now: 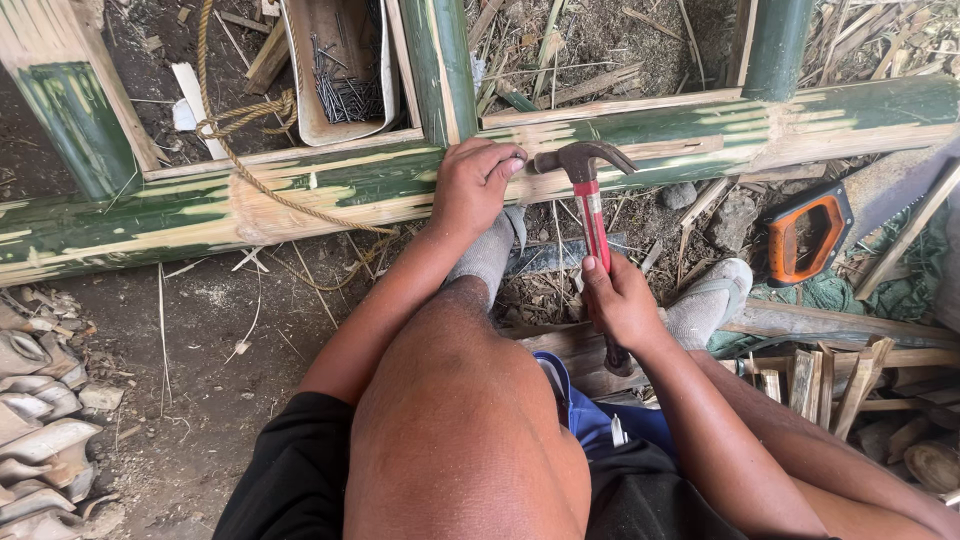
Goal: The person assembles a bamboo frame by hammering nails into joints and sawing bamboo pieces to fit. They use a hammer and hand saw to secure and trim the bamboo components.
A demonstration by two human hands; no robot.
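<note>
We see the bamboo pole (pixel 330 190) lying crosswise just beyond both hands. The left hand (pixel 470 190) presses fingers closed on it (nearer); the right hand (pixel 618 300) grips the hammer (pixel 590 190), head beside the left fingertips.

red-handled claw hammer (pixel 590 200) upright, its steel head touching the long horizontal green bamboo pole (pixel 300 195).

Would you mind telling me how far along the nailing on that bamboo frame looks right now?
Done: the uprights already stand against the long bamboo pole, and a rope is tied around it. In hand: the left hand pinches something at the pole, too small to tell, while the right hand holds the red-handled hammer with its head beside those fingers. Left: the box of nails is well stocked, and the handsaw lies idle.
</note>
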